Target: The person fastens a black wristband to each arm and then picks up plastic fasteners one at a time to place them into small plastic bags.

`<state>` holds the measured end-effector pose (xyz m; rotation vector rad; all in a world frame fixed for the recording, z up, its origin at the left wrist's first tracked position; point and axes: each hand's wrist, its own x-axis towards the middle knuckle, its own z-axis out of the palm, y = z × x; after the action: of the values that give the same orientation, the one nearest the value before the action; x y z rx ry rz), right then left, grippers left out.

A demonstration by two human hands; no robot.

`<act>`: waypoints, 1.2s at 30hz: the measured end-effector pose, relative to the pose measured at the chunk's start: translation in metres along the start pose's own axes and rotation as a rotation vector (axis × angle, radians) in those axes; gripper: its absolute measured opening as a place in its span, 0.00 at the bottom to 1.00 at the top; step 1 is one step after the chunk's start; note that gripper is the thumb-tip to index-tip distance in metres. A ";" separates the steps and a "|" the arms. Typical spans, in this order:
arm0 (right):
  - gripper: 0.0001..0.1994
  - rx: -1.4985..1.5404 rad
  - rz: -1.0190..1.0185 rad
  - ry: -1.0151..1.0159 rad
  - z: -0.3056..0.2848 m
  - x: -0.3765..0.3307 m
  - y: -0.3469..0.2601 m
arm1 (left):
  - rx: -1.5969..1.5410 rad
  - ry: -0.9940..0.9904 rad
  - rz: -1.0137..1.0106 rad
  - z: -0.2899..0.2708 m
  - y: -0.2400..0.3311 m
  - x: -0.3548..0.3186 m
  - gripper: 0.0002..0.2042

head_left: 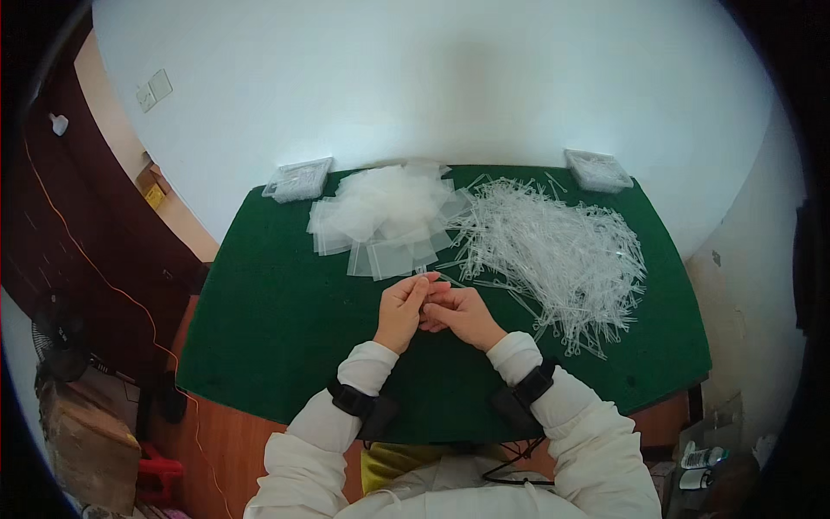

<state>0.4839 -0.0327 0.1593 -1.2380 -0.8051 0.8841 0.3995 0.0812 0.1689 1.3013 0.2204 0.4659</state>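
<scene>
Head view: left hand and right hand meet over the green surface, fingertips pinched together on something too small to identify; bags and clear sticks lie heaped within reach.

A loose heap of thin, clear plastic sticks lies spread over the right half of the green counter, strands crossing at all angles. A pile of small transparent bags lies left of it, overlapping and mostly flat, toward the counter's far edge.
</scene>
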 end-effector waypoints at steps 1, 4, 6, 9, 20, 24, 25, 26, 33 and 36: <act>0.09 0.004 0.010 0.003 0.001 -0.001 0.000 | -0.007 0.005 -0.010 0.001 0.000 -0.001 0.16; 0.09 -0.007 0.012 -0.003 0.001 -0.001 -0.002 | -0.009 0.013 -0.014 0.000 -0.001 -0.002 0.16; 0.09 -0.012 0.011 -0.005 0.001 -0.001 -0.002 | 0.000 0.020 0.003 -0.001 -0.001 -0.002 0.15; 0.09 -0.006 0.003 -0.021 0.001 0.000 0.001 | 0.003 0.017 0.004 -0.003 -0.004 -0.002 0.15; 0.08 -0.181 -0.093 0.030 0.002 0.003 0.012 | -0.017 -0.022 0.011 -0.001 -0.012 0.002 0.15; 0.08 -0.542 -0.344 0.230 -0.009 0.003 0.006 | -0.082 0.079 0.079 -0.010 -0.018 0.008 0.15; 0.08 -0.730 -0.466 0.327 -0.013 0.004 0.002 | -0.159 0.140 0.100 -0.015 -0.023 0.012 0.15; 0.07 -0.824 -0.429 0.450 -0.020 0.004 -0.001 | -0.236 0.205 0.118 -0.019 -0.023 0.012 0.15; 0.05 -1.272 -0.245 0.601 -0.059 -0.002 -0.005 | -0.292 0.265 -0.133 -0.019 -0.009 0.008 0.12; 0.05 -1.280 -0.220 0.554 -0.053 -0.001 -0.001 | -0.359 0.249 -0.162 -0.018 -0.008 0.010 0.11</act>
<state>0.5308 -0.0574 0.1522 -2.2817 -1.0274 -0.3102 0.4023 0.0995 0.1572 0.8666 0.4268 0.5029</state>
